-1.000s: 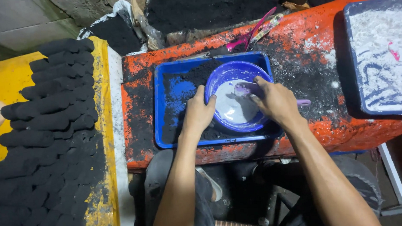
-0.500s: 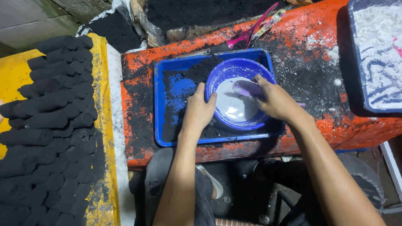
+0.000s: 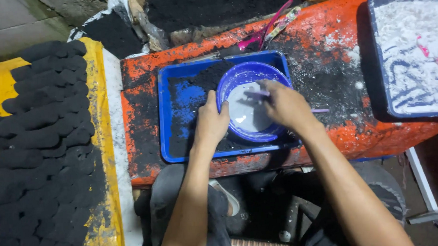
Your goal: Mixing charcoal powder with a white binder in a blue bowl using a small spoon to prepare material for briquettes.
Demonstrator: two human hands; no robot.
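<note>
A blue bowl (image 3: 249, 100) of white paste is set in a blue tray (image 3: 180, 139) on the orange table (image 3: 332, 41). Its rim is gripped by the left hand (image 3: 210, 122). A purple spoon (image 3: 257, 94) is held tight in the right hand (image 3: 286, 106), over the paste.

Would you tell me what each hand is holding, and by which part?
The left hand grips the purple bowl by its near-left rim. The right hand holds a purple spoon by its handle.

Purple spoon (image 3: 257, 94) mostly under hand (image 3: 286, 106)
</note>
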